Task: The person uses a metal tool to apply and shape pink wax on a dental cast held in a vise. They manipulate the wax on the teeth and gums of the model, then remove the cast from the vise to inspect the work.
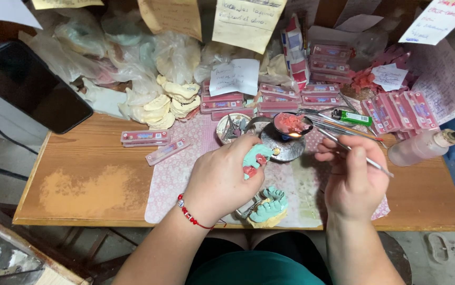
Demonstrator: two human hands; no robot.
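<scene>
Left hand (218,182) clenched around a green-and-pink dental cast (254,158), right hand (355,177) gripping a thin metal instrument (343,148) over the wooden worktop (95,179).

Left hand (218,179), red bead bracelet at wrist, grips a teal dental cast with pink wax (254,158) above the patterned mat (174,174) on the wooden tabletop (90,184). Right hand (354,179) pinches a thin metal instrument (343,146), tip pointing toward a spoon of pink wax (292,124) over a small flame. Second teal cast on articulator (267,207) lies near the tabletop's front edge; pink tooth-card boxes (396,112) and yellow plaster casts (164,103) stacked behind; dark phone (27,84) at left.
</scene>
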